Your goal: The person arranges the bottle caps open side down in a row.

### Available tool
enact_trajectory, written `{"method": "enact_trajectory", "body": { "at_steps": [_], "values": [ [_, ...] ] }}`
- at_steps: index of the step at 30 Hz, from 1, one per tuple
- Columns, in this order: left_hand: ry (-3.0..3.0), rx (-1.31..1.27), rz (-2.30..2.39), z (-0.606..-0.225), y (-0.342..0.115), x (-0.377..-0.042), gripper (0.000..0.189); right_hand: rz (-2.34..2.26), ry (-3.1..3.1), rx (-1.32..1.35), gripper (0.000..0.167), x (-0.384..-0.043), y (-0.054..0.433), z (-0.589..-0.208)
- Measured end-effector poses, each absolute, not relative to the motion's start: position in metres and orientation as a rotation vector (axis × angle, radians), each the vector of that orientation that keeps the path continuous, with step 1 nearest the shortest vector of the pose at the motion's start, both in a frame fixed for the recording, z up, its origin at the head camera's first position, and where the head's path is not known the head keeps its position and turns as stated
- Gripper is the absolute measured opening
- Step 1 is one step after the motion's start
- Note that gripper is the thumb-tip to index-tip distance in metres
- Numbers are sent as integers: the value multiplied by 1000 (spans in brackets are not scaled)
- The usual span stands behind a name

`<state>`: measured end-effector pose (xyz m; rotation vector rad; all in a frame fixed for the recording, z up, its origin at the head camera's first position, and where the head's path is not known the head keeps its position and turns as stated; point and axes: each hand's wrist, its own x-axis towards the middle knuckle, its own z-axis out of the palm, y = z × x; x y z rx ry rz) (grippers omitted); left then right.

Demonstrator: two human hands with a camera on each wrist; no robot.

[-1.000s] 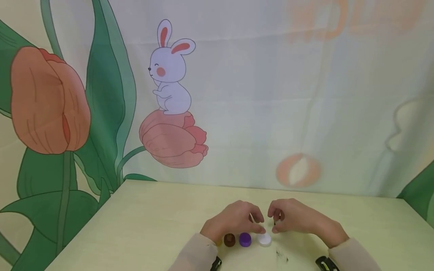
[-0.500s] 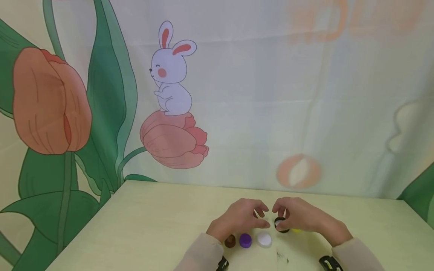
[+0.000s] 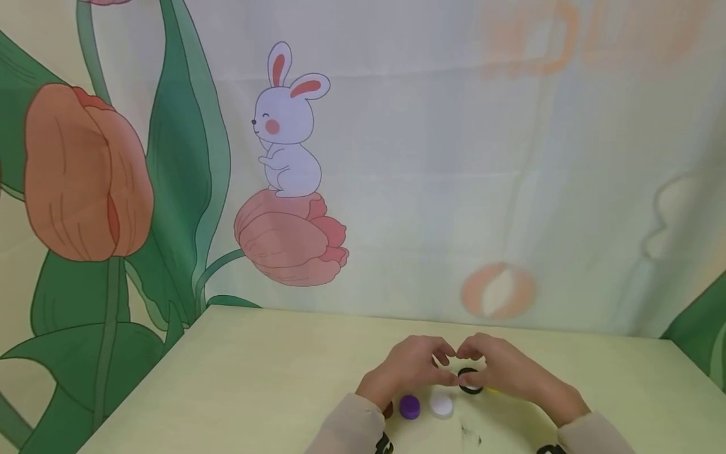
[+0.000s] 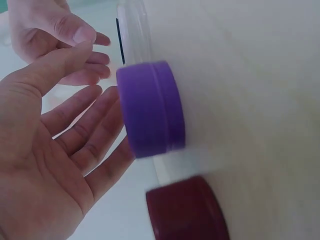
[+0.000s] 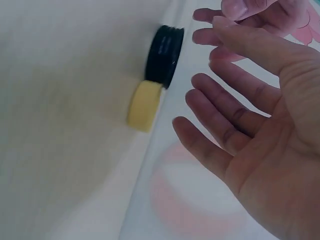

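Note:
My left hand [image 3: 414, 366] and right hand [image 3: 505, 369] hover over several bottle caps, holding nothing. Their bent fingers and thumbs meet or nearly meet at the tips, framing a heart-like gap. A black-rimmed cap [image 3: 471, 389] lies partly behind the right thumb, with a yellow cap [image 3: 492, 390] mostly covered by that hand. Nearer me are a white cap [image 3: 441, 406] and a purple cap [image 3: 409, 407]. By the left wrist, a brown cap [image 3: 388, 410] is largely hidden; it looks dark red in the left wrist view. Loosely spread fingers show in both wrist views.
The caps sit on a pale tabletop [image 3: 283, 372]. Dark marks [image 3: 469, 434] are on its surface in front of the white cap. Behind the table hangs a cloth backdrop [image 3: 397, 189] printed with tulips and a rabbit.
My left hand has shifted right, covering more of the brown cap, and the gap between the two hands' fingertips has narrowed. The black-rimmed cap, mostly hidden at first, now shows more.

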<state>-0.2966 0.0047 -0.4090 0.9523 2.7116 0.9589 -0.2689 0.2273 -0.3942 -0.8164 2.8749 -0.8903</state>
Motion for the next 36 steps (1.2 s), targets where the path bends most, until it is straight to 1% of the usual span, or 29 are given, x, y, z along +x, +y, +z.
{"method": "enact_trajectory", "body": {
  "at_steps": [12,20,28,36],
  "values": [
    [2718,891,903,-406,20,-296,43,-937,2876,-776,44,-261,246,-402],
    [2710,889,897,-412,28,-299,42,-962,2839,-758,41,-264,252,-411],
    [2745,905,828,-411,29,-294,35,-980,2802,-791,34,-267,251,-417],
    [2747,902,824,-412,29,-295,38,-951,2807,-784,32,-270,251,-418]
  ]
}}
